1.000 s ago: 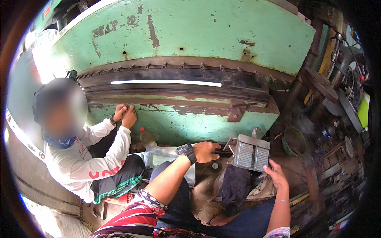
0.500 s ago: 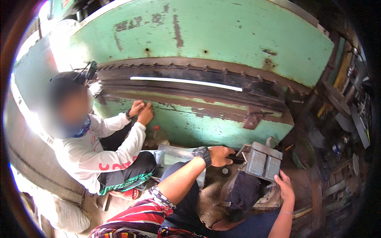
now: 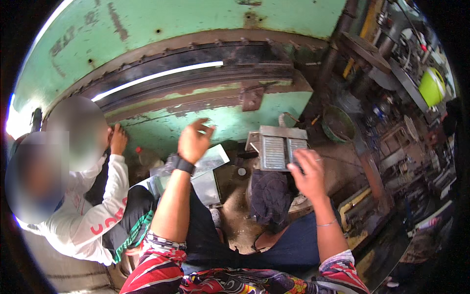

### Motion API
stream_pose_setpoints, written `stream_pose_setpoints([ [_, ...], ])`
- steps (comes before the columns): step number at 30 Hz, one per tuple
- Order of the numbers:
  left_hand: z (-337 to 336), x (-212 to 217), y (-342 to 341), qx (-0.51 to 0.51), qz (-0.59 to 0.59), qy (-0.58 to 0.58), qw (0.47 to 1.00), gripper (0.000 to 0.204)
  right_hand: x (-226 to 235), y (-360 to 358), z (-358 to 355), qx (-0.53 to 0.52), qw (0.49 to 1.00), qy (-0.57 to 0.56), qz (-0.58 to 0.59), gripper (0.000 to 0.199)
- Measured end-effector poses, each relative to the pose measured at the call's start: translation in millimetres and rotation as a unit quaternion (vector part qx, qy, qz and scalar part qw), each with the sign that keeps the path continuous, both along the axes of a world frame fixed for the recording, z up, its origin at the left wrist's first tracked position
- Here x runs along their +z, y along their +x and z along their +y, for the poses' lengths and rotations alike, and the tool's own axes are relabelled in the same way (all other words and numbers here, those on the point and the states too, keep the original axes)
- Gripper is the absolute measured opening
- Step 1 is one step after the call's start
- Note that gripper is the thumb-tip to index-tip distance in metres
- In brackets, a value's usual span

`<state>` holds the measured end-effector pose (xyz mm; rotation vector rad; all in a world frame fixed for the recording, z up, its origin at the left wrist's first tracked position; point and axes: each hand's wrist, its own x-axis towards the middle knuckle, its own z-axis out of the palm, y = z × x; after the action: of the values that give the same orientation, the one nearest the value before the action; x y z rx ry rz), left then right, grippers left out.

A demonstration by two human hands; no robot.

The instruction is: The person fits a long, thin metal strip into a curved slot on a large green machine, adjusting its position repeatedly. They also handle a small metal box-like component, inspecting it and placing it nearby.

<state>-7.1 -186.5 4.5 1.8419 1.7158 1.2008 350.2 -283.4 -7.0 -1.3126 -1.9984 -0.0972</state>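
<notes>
My left hand [image 3: 195, 141], with a dark watch at its wrist, is raised in front of the green machine [image 3: 161, 131]. Its fingers are apart and hold nothing. My right hand [image 3: 309, 174], slightly blurred, has its fingers spread at the right edge of a grey metal foot pedal [image 3: 273, 153] with two ribbed plates. Whether the fingertips touch the pedal, I cannot tell. Below the pedal is a bunched dark cloth [image 3: 269, 198]. Flat, shiny sheets [image 3: 205, 188] lie beneath my left forearm. A small white disc [image 3: 241, 171] lies on the floor between my hands.
At the left a co-worker in a white sleeve [image 3: 110, 198] sits close, one hand [image 3: 118, 139] by the machine. Near it stands a red-capped bottle [image 3: 148, 159]. A green tub [image 3: 338, 125], metal parts [image 3: 391, 139] and a lime-green container [image 3: 432, 87] are at the right.
My view has swung to the right. My left hand has lifted away from beside the pedal toward the left. My right hand has shifted from the pedal's lower corner to its right edge.
</notes>
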Motion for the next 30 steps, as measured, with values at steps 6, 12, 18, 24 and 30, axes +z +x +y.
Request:
stream_pose_setpoints([
  [6,58,39,-24,0.028,-0.551,-0.045,0.833,0.067,0,-45,-14,0.057,0.997,0.01,-0.049,0.03],
  [12,125,49,-47,0.094,-0.69,0.015,0.718,0.082,-10,-46,-7,0.035,0.995,-0.034,-0.085,0.03],
  [18,173,46,-77,0.08,-0.713,0.116,0.686,0.061,-11,-49,-2,0.046,0.996,-0.027,-0.073,0.03],
  [24,179,63,-65,0.128,-0.676,0.152,0.709,0.025,-14,-45,-3,0.032,0.994,-0.048,-0.09,0.031],
  [30,180,60,-69,0.115,-0.681,0.175,0.702,0.022,-14,-45,1,0.04,0.993,-0.049,-0.098,0.032],
])
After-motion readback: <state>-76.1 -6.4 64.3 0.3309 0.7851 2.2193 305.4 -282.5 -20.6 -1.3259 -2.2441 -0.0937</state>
